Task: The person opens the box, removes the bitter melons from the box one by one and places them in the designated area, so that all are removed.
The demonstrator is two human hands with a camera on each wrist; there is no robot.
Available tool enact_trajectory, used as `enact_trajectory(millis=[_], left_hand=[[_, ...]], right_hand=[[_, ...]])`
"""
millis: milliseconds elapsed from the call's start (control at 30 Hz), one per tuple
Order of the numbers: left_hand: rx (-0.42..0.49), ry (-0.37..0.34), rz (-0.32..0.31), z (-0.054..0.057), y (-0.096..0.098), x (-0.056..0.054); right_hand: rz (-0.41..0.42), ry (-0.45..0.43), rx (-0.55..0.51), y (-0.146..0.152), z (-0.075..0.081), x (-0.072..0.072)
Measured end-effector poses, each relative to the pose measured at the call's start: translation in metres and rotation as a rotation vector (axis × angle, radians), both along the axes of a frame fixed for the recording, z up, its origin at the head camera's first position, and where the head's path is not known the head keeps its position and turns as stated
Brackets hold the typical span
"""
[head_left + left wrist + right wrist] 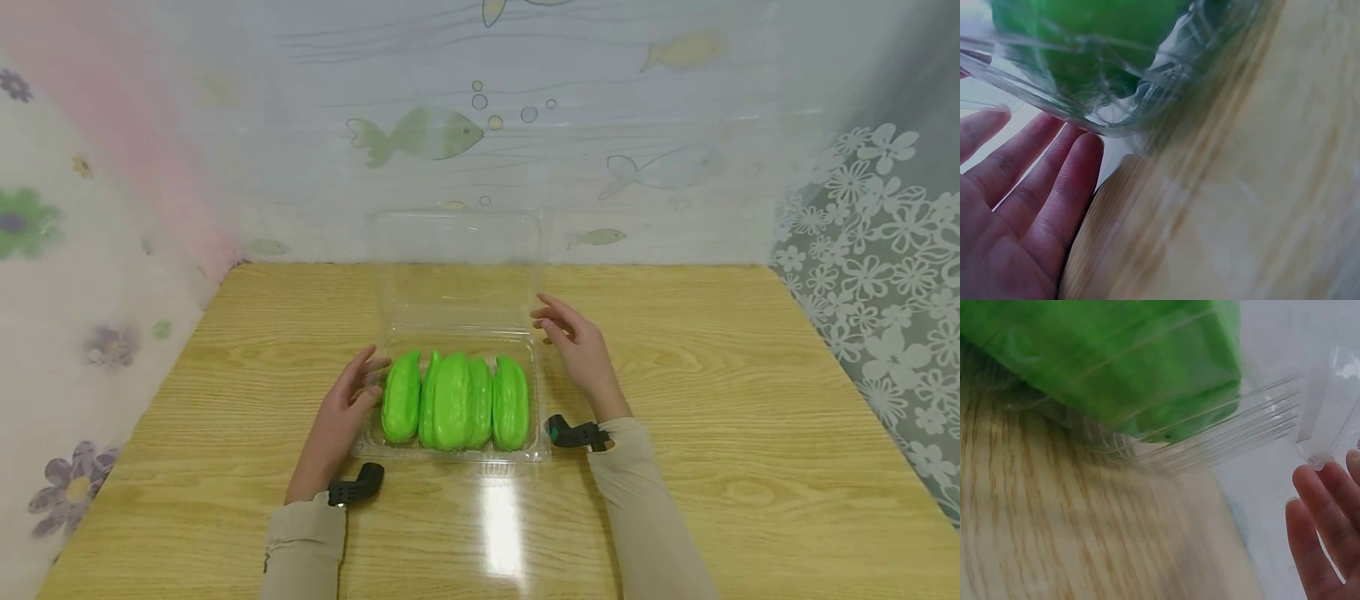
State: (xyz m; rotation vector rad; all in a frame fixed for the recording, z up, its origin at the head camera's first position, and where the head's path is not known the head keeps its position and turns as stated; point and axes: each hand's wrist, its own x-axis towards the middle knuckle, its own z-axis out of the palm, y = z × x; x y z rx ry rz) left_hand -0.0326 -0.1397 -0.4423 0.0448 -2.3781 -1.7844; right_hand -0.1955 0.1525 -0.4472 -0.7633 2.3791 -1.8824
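Observation:
A clear plastic clamshell box [450,457] stands on the table, its transparent lid [459,275] raised at the back. Several glossy, bright green, ridged long pieces [452,400] with tapered tops lie side by side in it. My left hand [337,417] is at the box's left side, fingers extended; in the left wrist view the fingertips [1088,145] reach the underside of its rim. On the right, my right hand [583,354] is beside the hinge end, fingers loosely stretched. Its fingertips [1305,478] are right at a clear plastic corner in the right wrist view.
The wood-grain table [750,417] extends around the box. Behind it hangs a pale sheet with fish drawings [435,133]. Flower-patterned coverings [892,358] border both sides. A black wrist camera [358,483] sits at the left cuff, another [573,433] at the right.

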Motion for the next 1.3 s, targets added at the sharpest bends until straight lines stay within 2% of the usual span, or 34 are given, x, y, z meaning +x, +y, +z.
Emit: enact_trajectory(millis=[200, 433, 700, 900, 1100, 1300], left_hand=[[-0.002, 0.002, -0.006, -0.001, -0.001, 0.0], [-0.001, 0.0, -0.015, -0.002, -0.001, 0.0], [-0.008, 0.006, -0.013, -0.003, -0.001, 0.0], [0.006, 0.016, -0.029, -0.003, -0.001, 0.0], [0.0, 0.006, -0.042, -0.013, -0.007, -0.004], [-0.028, -0.01, -0.032, -0.027, -0.012, -0.008]], right_hand=[[-0.008, -0.044, -0.002, -0.004, -0.006, -0.001], [0.042, -0.046, -0.007, -0.006, -0.011, -0.001], [0.08, -0.059, 0.036, -0.006, -0.016, -0.003], [0.098, -0.099, 0.037, -0.007, -0.012, 0.0], [0.125, -0.103, 0.004, -0.008, 0.002, 0.011], [0.125, -0.139, 0.005, -0.009, 0.004, 0.013]])
